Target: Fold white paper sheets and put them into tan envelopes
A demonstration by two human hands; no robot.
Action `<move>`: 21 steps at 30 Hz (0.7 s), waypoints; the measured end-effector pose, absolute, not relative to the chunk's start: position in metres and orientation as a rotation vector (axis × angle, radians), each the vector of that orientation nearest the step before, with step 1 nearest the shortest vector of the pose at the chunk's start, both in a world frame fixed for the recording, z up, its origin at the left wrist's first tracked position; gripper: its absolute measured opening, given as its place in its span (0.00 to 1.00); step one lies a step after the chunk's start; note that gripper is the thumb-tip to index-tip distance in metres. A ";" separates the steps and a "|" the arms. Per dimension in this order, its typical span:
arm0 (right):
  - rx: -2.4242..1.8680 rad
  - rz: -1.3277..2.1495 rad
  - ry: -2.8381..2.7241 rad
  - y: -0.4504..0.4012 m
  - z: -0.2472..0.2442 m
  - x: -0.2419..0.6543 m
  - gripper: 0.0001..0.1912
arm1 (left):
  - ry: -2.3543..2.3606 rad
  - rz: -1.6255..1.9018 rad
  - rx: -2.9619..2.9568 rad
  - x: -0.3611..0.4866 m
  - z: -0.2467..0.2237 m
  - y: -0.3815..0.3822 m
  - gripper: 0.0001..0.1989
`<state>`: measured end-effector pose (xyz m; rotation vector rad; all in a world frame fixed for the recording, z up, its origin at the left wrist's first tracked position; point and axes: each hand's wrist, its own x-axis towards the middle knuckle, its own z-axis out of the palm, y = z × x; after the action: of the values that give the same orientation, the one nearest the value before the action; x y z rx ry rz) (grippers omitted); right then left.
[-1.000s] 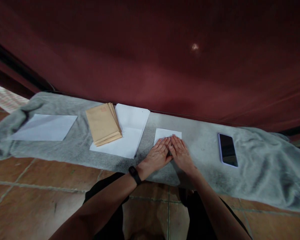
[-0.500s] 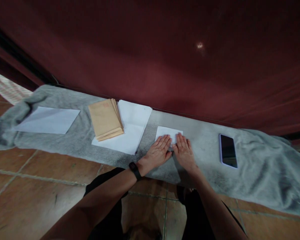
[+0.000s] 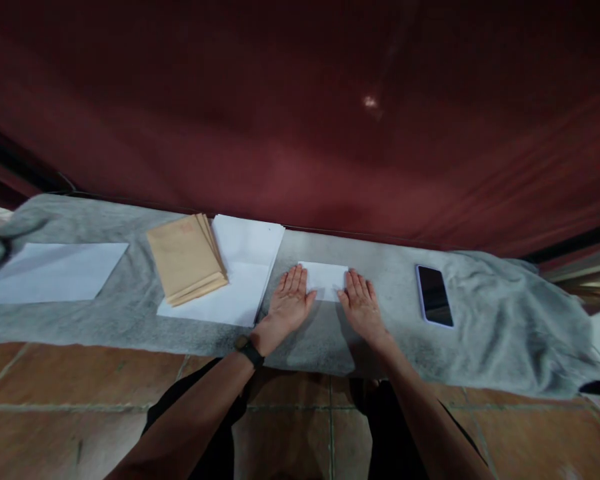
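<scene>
A small folded sheet of white paper [image 3: 326, 280] lies flat on the grey cloth [image 3: 300, 350]. My left hand [image 3: 291, 300], a dark band on its wrist, rests flat at the paper's left edge with fingers stretched out. At the right edge lies my right hand [image 3: 363, 308], also flat, fingertips touching the paper. Neither hand grips anything, and the middle of the paper shows between them.
To the left, brown envelopes [image 3: 185, 257] sit in a stack partly over white sheets [image 3: 247, 243]. Another white sheet [image 3: 55, 273] lies at the far left. A phone [image 3: 435, 297] is on the cloth at right. Behind stands a dark red surface [image 3: 300, 160].
My hands have slid apart, from close together on the paper out to its left and right edges. The view has shifted a little to the right.
</scene>
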<state>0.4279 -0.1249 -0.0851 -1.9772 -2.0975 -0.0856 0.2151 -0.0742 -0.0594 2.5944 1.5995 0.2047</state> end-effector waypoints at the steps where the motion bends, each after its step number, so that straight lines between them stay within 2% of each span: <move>1: -1.984 -0.084 -2.091 -0.124 -0.085 0.428 0.32 | 1.643 0.183 2.574 0.215 -0.058 -0.072 0.32; 7: -2.032 -0.070 -1.989 -0.120 -0.082 0.424 0.32 | 1.833 0.274 2.486 0.219 -0.052 -0.066 0.32; 13: -1.861 0.033 -2.117 -0.114 -0.077 0.402 0.29 | 1.346 0.335 2.631 0.244 -0.055 -0.065 0.28; 21: -1.982 -0.006 -2.033 -0.102 -0.078 0.399 0.29 | 1.472 0.305 2.620 0.258 -0.070 -0.055 0.29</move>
<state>0.3990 -0.1015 -0.0775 -1.9822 -2.0332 -0.0060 0.2584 -0.0547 -0.0696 2.6199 1.4718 0.3051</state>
